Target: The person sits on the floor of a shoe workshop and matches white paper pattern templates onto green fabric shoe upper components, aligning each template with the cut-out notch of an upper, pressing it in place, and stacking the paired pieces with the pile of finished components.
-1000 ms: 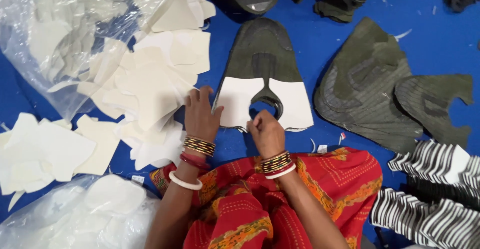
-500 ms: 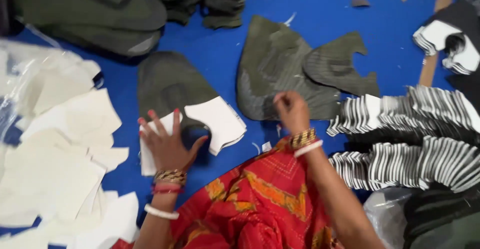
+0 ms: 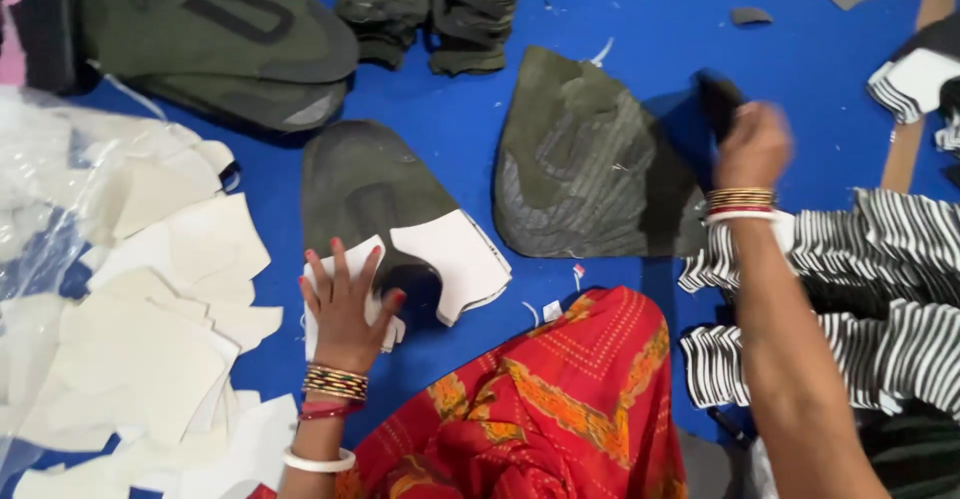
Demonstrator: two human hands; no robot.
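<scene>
My left hand (image 3: 345,304) lies flat with fingers spread on the white lining (image 3: 450,259) of a dark olive shoe-upper piece (image 3: 370,184) on the blue surface (image 3: 560,19). My right hand (image 3: 752,144) is stretched out to the right and blurred. It grips a dark piece (image 3: 718,99) just above it, at the right edge of a stack of olive cut pieces (image 3: 585,164). Bangles sit on both wrists. A red and orange garment (image 3: 545,399) covers my lap.
White cut pieces (image 3: 150,329) lie heaped at the left, partly in clear plastic (image 3: 60,179). Black-and-white striped pieces (image 3: 880,309) are piled at the right. More olive pieces (image 3: 220,44) and folded dark ones (image 3: 430,4) lie at the top.
My right hand has left the lined piece and swung out to the right, taking hold of a dark piece by the olive stack. The left hand stays flat on the white lining.
</scene>
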